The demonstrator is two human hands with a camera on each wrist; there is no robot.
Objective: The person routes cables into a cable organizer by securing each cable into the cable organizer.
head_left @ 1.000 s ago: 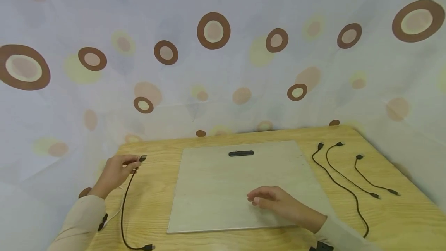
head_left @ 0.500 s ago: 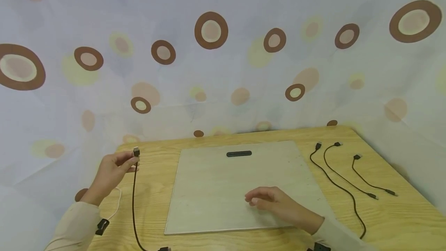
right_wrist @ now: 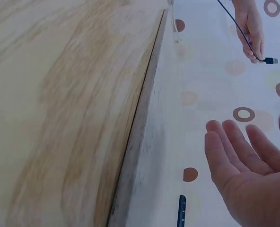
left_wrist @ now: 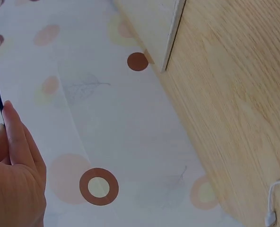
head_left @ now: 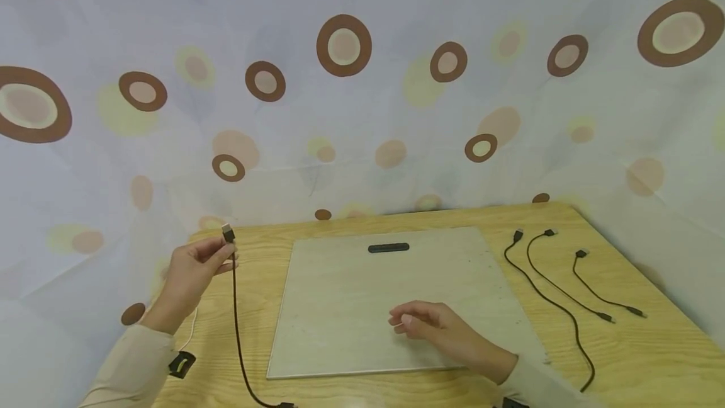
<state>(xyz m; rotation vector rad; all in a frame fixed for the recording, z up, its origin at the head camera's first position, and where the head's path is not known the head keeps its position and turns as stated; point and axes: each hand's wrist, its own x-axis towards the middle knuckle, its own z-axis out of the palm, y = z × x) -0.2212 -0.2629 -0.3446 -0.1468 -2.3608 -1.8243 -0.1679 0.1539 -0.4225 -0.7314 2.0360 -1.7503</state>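
My left hand pinches a black USB cable just below its plug, at the left of the table. The plug's metal end points up, and the cable hangs down to another plug at the bottom edge of the head view. In the right wrist view the same cable runs across the left hand's fingers. My right hand is held over the pale board, fingers loosely bent and nothing in them. The right wrist view shows its fingers apart from any object.
Three black cables lie at the right of the wooden table: a long one, a middle one and a short one. A black strip sits at the board's far edge. A white cable lies at the left. Patterned cloth hangs behind.
The left hand has risen slightly, and the held plug has turned from pointing right to pointing up. The cable's lower end has shifted right. The right hand has barely moved.
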